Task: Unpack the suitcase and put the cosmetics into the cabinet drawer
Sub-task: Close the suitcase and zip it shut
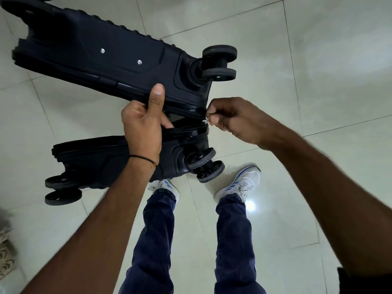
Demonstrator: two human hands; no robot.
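Step in hand: opening the suitcase (84, 49), the very start of the task. It is a black hard shell lying at 10 to 11 o'clock on the tiled floor (297, 60), wheel end toward the person.

The two halves are parted at the near corner. The upper shell (118, 66) is raised off the lower shell (101, 158), with a dark gap between them.

Left hand (142, 128), just 9 o'clock of centre, grips the upper shell's edge. Its thumb lies flat on the outside and its fingers curl into the gap.

Right hand (231, 119), at 1 o'clock of centre, has fingertips bunched, pinching the small metal zipper pull (206, 120) at the corner by the wheels (219, 62).

Next move, as a judgement: run the pull on round the corner and along the far side while the left hand steadies or lifts the shell, then swing the lid fully open. The corner bend is where the zip is likely to snag.

Hidden or unclear:
- Nothing inside the suitcase can be made out; the gap is dark.
- No cosmetics or cabinet drawer are in view.
- The suitcase's far end is cut off at 11 o'clock.
- How much zip remains closed cannot be told.
- A tan patterned object (6, 257) at 8 o'clock is cropped and can't be identified.
- White shoes (239, 185) stand at 6 o'clock.
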